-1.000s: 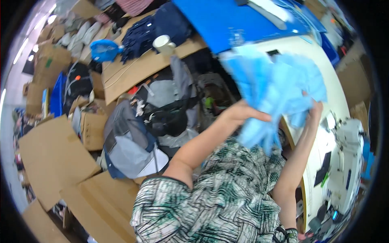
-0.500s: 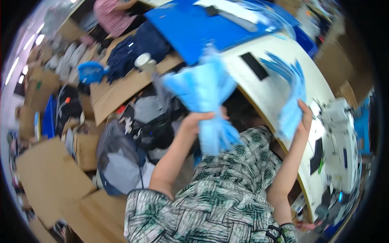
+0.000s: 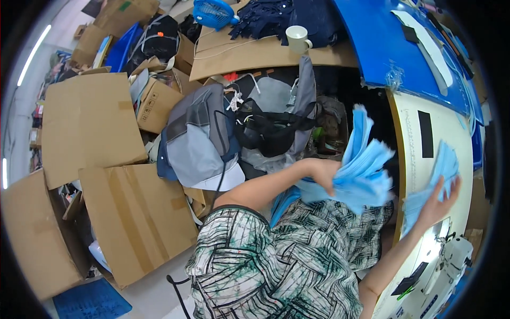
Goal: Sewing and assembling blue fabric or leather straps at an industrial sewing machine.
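Observation:
My left hand (image 3: 323, 174) is closed on a fanned bundle of pale blue fabric strips (image 3: 366, 181) above my patterned lap. Part of the bundle hangs down behind my left forearm. My right hand (image 3: 439, 200) has its fingers bent over a second, narrower stack of blue strips (image 3: 441, 158) at the white table (image 3: 427, 122), right of the first bundle. A black strip (image 3: 425, 134) lies on the tabletop just left of that stack.
Grey and black bags (image 3: 196, 141) pile ahead. Cardboard boxes (image 3: 93, 127) crowd the left. A white mug (image 3: 298, 39), blue fan (image 3: 212, 13) and navy fabric sit on cardboard at the back. Blue board (image 3: 372, 42) lies beyond the table; a sewing machine (image 3: 451, 266) is at lower right.
My view has swung. The blue strips, together a second ago, are now split between my hands. The left bundle has swung rightward and tilted; the right stack is lower, at the table.

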Demonstrator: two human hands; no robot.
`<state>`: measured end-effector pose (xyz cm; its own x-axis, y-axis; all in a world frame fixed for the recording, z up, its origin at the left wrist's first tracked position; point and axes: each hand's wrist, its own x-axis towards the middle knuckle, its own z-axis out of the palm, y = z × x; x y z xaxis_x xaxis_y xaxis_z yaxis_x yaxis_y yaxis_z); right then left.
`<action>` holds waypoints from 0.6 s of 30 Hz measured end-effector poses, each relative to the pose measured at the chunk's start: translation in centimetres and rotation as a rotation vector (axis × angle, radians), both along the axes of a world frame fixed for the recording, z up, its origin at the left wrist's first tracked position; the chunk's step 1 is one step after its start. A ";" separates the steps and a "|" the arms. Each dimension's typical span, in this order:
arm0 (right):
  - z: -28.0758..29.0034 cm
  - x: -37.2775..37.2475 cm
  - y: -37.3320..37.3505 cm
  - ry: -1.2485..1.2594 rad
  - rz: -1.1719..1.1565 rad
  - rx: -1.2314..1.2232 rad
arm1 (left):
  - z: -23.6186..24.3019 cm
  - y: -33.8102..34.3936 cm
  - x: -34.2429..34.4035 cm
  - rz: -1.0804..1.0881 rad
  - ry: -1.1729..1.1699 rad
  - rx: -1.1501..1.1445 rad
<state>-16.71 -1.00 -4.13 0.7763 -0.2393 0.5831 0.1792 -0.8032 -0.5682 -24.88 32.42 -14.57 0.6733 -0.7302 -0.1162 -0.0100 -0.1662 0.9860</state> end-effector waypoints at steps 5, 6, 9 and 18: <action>0.4 -1.8 19.6 0.394 0.956 0.085 | -1.6 4.4 -7.4 -0.009 0.079 0.681; -1.3 -1.6 22.0 0.248 1.149 -0.001 | -0.8 4.5 -7.8 -0.028 0.229 0.745; -6.5 -2.9 29.6 0.223 1.535 -0.150 | -1.1 5.2 -11.6 0.195 0.341 0.689; -17.7 -7.0 40.3 0.026 1.441 -0.700 | -0.9 7.8 -19.9 0.564 0.396 0.386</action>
